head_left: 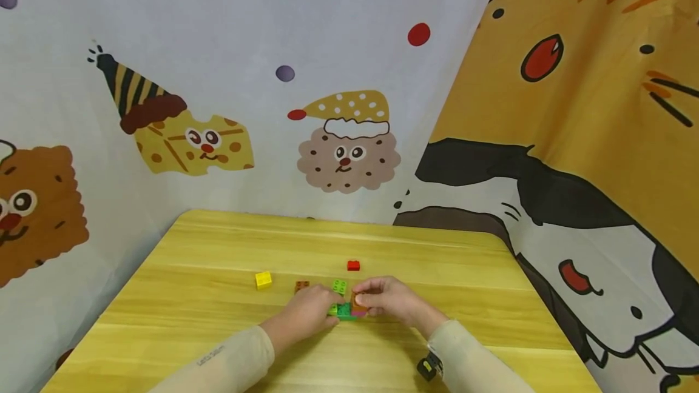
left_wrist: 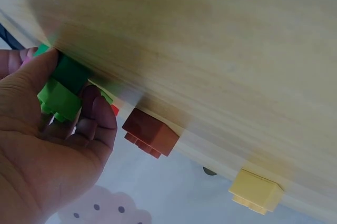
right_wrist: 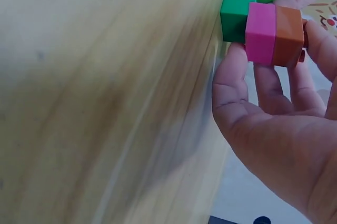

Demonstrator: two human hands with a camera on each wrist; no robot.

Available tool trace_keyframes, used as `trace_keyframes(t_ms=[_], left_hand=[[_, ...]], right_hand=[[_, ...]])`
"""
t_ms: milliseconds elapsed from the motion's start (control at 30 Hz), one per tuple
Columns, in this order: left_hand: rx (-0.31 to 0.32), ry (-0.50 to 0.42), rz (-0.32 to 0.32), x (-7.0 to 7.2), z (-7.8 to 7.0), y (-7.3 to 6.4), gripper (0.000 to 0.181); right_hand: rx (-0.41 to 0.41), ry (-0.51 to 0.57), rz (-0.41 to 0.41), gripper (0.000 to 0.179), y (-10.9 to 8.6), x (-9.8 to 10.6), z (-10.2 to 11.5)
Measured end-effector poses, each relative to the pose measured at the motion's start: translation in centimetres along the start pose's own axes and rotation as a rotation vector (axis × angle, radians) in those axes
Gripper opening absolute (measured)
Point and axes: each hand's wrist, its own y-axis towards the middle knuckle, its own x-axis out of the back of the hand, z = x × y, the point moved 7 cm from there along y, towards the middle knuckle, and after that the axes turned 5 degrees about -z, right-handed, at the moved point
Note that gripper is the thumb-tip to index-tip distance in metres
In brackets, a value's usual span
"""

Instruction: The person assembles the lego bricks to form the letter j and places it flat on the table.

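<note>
A dark green toy building brick (head_left: 344, 312) stands on the table with a light green brick (left_wrist: 59, 99) on its left part. On its right part sits a pink brick (right_wrist: 260, 32), topped by an orange brick (right_wrist: 288, 36). My left hand (head_left: 307, 312) grips the green bricks at their left end, the thumb lying against the dark green one. From the right, my right hand (head_left: 395, 302) holds the orange brick, fingers bent around it and the pink one below. Fingers partly hide the stack in every view.
Just behind the stack is another light green brick (head_left: 340, 285). A brown brick (head_left: 302, 285) lies close by my left hand, and a yellow brick (head_left: 263, 279) farther left. Toward the back sits a red brick (head_left: 353, 265). A printed curtain (head_left: 229, 29) hangs behind the wooden table (head_left: 218, 241).
</note>
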Motion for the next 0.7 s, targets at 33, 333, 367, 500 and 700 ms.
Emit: trace_keyframes(t_ms=[33,333,367,500,700], left_hand=[[-0.001,0.001,0.001,0.0,0.0,0.0,0.037],[-0.012,-0.016,-0.006,0.1,0.0,0.0,0.032],[-0.014,-0.021,-0.006,0.1,-0.1,0.0,0.031],[-0.024,-0.024,-0.013,0.1,-0.2,0.0,0.030],[-0.022,-0.001,-0.013,0.0,-0.1,-0.1,0.030]], right_hand=[[0.006,-0.017,0.006,0.042,0.0,0.0,0.1],[0.099,-0.200,0.034,0.055,0.9,-0.6,1.6],[0.120,-0.244,0.033,0.054,1.0,-0.9,1.9],[0.202,-0.473,0.020,0.053,1.5,-1.9,3.3],[0.243,-0.740,0.014,0.054,1.8,-3.5,4.4]])
